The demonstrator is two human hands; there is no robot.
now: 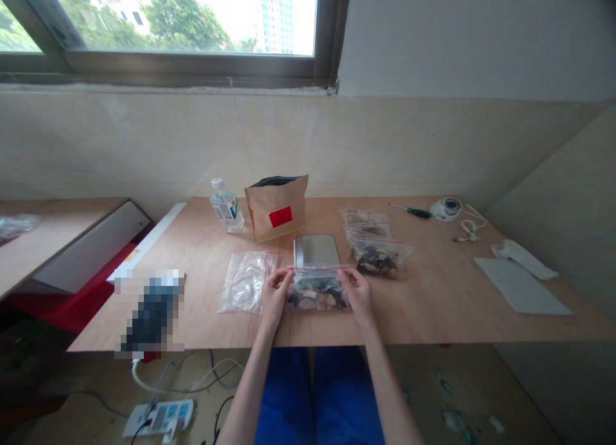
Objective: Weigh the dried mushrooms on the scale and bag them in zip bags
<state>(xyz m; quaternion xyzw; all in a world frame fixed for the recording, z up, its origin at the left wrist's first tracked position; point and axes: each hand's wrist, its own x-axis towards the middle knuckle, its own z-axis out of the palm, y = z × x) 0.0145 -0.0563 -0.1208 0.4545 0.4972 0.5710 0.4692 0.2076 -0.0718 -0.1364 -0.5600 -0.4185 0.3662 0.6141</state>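
A clear zip bag with dark and pale dried pieces inside stands near the table's front edge, its red seal strip along the top. My left hand pinches the strip's left end and my right hand pinches its right end. Right behind the bag lies a silver scale, its front partly hidden. Flat clear bags lie just left of my left hand. Filled zip bags sit in a row beyond my right hand. A brown paper bag with a red label stands open behind the scale.
A water bottle stands at the back left, and a blurred-out dark device lies at the front left. On the right are a screwdriver, a white camera with a cable, a white sheet and a white bundle.
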